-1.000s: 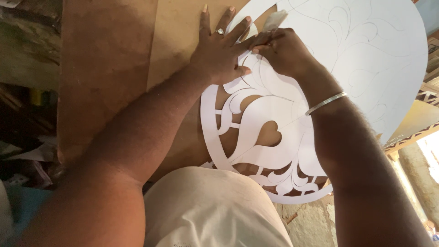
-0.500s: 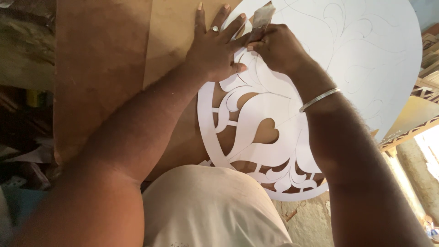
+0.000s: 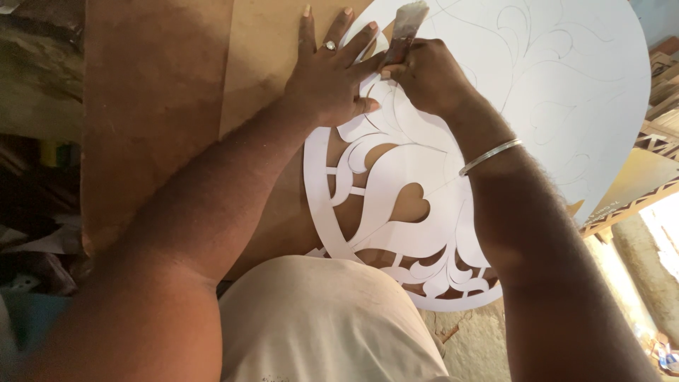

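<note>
The left hand (image 3: pixel 329 81) lies flat with fingers spread on the white paper sheet (image 3: pixel 566 78), likely pinning it against the brown board (image 3: pixel 155 106) so it cannot slide under the blade. The right hand (image 3: pixel 428 74) is closed in a fist around a knife (image 3: pixel 407 25), its flat blade poking up past the knuckles, just beside the left fingertips. The sheet spreads under both hands, its cut-out part nearer the person's body

A: What can't you make out?
B: The blade (image 3: pixel 409 22) runs off the frame at twelve o'clock. Its lower part is buried in the right hand (image 3: pixel 428 74).
A: And the white sheet (image 3: pixel 566 85)?
B: The forearms cover its middle.
</note>
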